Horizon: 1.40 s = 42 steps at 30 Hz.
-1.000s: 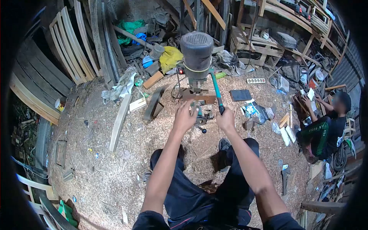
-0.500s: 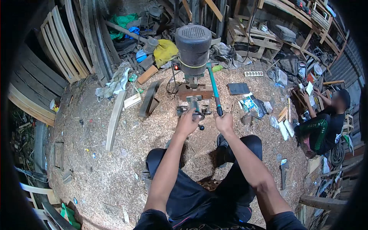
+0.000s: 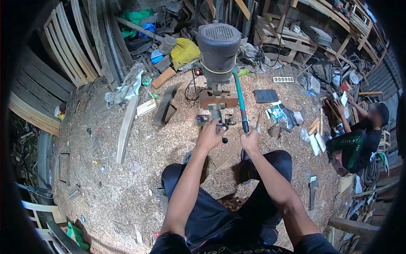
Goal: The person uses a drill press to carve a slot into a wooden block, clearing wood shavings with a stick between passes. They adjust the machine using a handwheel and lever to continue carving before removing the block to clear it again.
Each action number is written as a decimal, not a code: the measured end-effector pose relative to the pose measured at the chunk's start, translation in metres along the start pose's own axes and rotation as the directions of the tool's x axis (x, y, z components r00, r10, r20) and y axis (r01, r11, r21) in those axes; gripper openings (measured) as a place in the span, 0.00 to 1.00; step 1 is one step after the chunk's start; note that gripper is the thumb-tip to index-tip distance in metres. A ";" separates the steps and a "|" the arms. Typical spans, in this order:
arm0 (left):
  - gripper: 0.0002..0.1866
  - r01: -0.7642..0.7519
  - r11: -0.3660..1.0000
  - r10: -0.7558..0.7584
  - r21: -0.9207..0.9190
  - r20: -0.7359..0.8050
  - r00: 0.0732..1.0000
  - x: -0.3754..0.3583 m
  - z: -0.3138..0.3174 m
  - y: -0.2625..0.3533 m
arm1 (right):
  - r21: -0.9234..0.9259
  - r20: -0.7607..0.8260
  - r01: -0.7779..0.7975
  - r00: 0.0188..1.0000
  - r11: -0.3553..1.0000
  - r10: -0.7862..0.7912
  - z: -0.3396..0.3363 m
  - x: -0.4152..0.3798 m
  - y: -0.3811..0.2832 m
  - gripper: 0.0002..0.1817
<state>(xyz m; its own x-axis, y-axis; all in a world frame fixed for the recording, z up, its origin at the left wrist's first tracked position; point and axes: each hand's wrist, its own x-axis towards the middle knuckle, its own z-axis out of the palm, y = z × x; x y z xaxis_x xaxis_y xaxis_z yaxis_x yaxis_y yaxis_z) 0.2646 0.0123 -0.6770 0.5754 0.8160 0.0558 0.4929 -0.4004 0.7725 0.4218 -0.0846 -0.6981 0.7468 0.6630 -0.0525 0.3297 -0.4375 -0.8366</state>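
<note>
A drill-type machine (image 3: 218, 46) with a round grey motor stands on the sawdust floor in front of me. My right hand (image 3: 250, 140) is closed around the black grip of its long teal lever (image 3: 240, 99). My left hand (image 3: 210, 135) rests on the metal vise and crank (image 3: 216, 121) at the machine's base; its fingers curl over the part, and what lies under them is hidden. A wooden block (image 3: 218, 99) sits at the base under the motor. My legs in dark trousers are bent below the machine.
Sawdust covers the floor. A long plank (image 3: 126, 129) and a dark angled wood piece (image 3: 164, 108) lie to the left. Curved slats (image 3: 69, 46) lean at far left. Another person (image 3: 359, 135) sits at right among wood scraps. A yellow cloth (image 3: 184, 51) lies behind the machine.
My right hand has pulled the teal lever down towards me. My left hand stays on the vise at the base, and the view has shifted slightly.
</note>
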 end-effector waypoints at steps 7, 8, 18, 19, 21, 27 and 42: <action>0.23 -0.021 0.999 0.021 0.026 0.002 1.000 0.000 0.002 -0.009 | 0.015 -0.017 0.034 0.999 0.999 -0.034 0.016 0.003 0.020 0.19; 0.23 -0.028 0.999 0.028 0.043 -0.003 1.000 0.000 0.006 -0.012 | 0.031 -0.022 0.051 0.998 0.998 -0.050 0.019 0.006 0.025 0.19; 0.20 -0.073 0.991 0.077 0.108 -0.031 0.997 0.010 -0.005 0.026 | -0.079 0.067 -0.020 0.997 0.997 0.026 0.000 0.008 -0.002 0.16; 0.20 -0.058 0.992 0.064 0.109 -0.060 0.996 0.012 -0.008 0.023 | -0.065 0.084 -0.014 0.996 0.998 0.020 -0.011 0.007 -0.020 0.16; 0.19 -0.023 0.995 0.036 0.102 -0.121 0.992 0.019 -0.012 0.012 | -0.075 0.145 0.042 0.989 0.996 -0.031 -0.046 0.019 -0.069 0.17; 0.14 -0.024 0.999 0.012 -0.031 -0.324 0.946 0.026 -0.034 0.001 | -0.097 0.114 0.345 0.936 0.934 -0.334 -0.112 0.074 -0.223 0.21; 0.16 -0.096 0.971 -0.006 -0.220 -0.422 0.907 0.033 -0.075 0.019 | 0.062 -0.594 0.864 0.434 0.499 -0.678 -0.079 0.198 -0.311 0.23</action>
<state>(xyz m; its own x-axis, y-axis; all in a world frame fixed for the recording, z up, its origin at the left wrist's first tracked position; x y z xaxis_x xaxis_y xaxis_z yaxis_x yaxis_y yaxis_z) 0.2441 0.0632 -0.6135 0.2437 0.9181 0.3127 0.2801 -0.3752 0.8836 0.5121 0.1349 -0.4054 0.4434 0.2237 0.8680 0.7744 0.3919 -0.4966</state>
